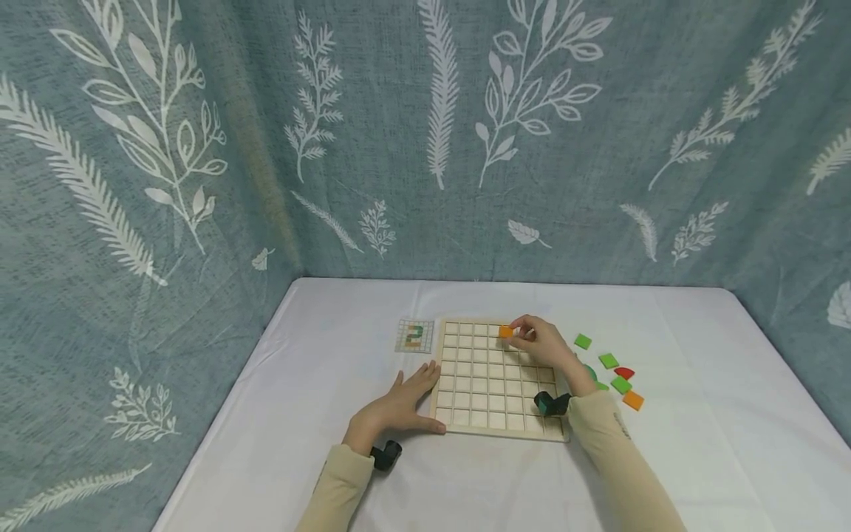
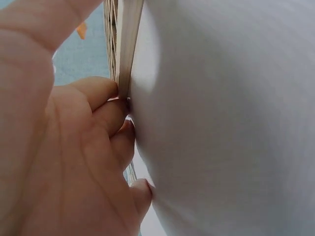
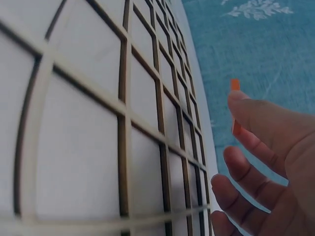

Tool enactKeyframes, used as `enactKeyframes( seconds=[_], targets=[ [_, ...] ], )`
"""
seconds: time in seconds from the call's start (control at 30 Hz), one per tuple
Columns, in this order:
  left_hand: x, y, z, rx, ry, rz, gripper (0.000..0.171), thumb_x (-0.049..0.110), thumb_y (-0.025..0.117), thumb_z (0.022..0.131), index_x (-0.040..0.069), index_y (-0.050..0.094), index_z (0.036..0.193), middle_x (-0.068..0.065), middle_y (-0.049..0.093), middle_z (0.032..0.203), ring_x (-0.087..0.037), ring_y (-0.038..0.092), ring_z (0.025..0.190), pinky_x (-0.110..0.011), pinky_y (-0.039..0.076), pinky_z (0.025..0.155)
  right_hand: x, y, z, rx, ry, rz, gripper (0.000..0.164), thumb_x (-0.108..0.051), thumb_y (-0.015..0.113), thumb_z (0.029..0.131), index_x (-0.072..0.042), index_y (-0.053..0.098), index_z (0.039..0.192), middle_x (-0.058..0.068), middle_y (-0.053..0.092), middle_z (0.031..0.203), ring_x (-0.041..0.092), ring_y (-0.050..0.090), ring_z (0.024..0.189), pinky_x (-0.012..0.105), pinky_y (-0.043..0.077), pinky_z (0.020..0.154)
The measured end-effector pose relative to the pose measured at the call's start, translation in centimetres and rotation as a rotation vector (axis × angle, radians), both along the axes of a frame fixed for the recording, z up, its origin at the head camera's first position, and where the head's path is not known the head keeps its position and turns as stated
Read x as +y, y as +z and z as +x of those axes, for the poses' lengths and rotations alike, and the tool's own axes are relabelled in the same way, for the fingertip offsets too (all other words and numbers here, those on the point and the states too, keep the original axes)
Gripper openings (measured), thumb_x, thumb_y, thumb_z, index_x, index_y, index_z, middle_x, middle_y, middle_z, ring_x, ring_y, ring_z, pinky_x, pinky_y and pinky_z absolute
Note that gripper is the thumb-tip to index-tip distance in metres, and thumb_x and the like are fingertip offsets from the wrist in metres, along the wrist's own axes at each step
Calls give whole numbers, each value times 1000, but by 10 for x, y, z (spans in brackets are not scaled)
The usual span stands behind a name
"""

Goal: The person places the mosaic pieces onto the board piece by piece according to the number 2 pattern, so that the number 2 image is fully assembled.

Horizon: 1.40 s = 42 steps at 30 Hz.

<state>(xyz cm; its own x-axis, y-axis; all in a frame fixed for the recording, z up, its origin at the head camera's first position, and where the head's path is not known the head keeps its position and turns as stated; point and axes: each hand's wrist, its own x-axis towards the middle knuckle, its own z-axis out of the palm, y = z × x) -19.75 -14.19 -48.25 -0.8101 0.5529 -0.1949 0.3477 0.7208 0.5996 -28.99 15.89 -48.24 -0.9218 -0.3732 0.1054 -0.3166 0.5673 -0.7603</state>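
Observation:
A wooden grid board (image 1: pixel 480 385) with square cells lies on the table. My left hand (image 1: pixel 402 403) rests along its left edge, fingers spread, the thumb by the near left corner. In the left wrist view, fingertips (image 2: pixel 114 110) touch the board's side. My right hand (image 1: pixel 544 344) pinches an orange square tile (image 1: pixel 506 332) between thumb and finger, over the far part of the grid. In the right wrist view the tile (image 3: pixel 235 83) appears edge-on, held apart from the board, with the other fingers loosely bent.
A small gridded pattern card (image 1: pixel 402 343) lies left of the board. Right of it are several green tiles (image 1: pixel 608 360), a red curved piece (image 1: pixel 623 373), another orange tile (image 1: pixel 633 400) and a darker green piece (image 1: pixel 590 372) partly behind the right wrist. A patterned curtain (image 1: pixel 399 148) hangs behind the white-covered table (image 1: pixel 671 332).

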Motion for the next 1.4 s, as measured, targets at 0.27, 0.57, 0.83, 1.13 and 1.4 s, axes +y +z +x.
enactKeyframes(
  seconds=[0.27,0.57,0.83,1.13,1.4],
  targets=[
    [-2,-1,-1,9,-1,0,102,46,72,75,4,15,148,-12,9,155,-26,4,144,-52,-3,115,-12,0,0,2,12,-5,25,-19,63,89,-3,61,108,8,54,84,14,50,61,26,42,53],
    [-5,-6,-5,1,-30,44,103,46,73,74,3,16,148,-14,10,155,-27,3,144,-53,-6,114,-19,-6,-2,-5,29,-17,27,-18,65,88,-1,61,108,9,57,85,15,51,69,28,44,59],
    [-6,-3,-3,3,-38,82,104,52,71,74,1,17,147,-15,10,155,-26,2,144,-52,-9,114,-28,-8,-3,7,22,2,26,-17,65,87,-1,62,107,9,58,84,16,53,72,27,42,58],
    [-3,-5,-5,-5,-11,13,102,42,75,74,2,17,147,-14,11,155,-28,4,144,-54,-4,114,-38,-8,-2,3,-13,67,27,-21,66,87,-3,63,107,7,60,80,13,47,62,26,39,55],
    [-3,-1,-3,-16,-14,45,102,40,76,74,1,17,147,-16,11,154,-30,4,143,-56,-4,113,-46,-8,-3,-27,-27,102,27,-25,67,86,-6,64,105,6,58,79,13,44,55,25,36,50]
  ],
)
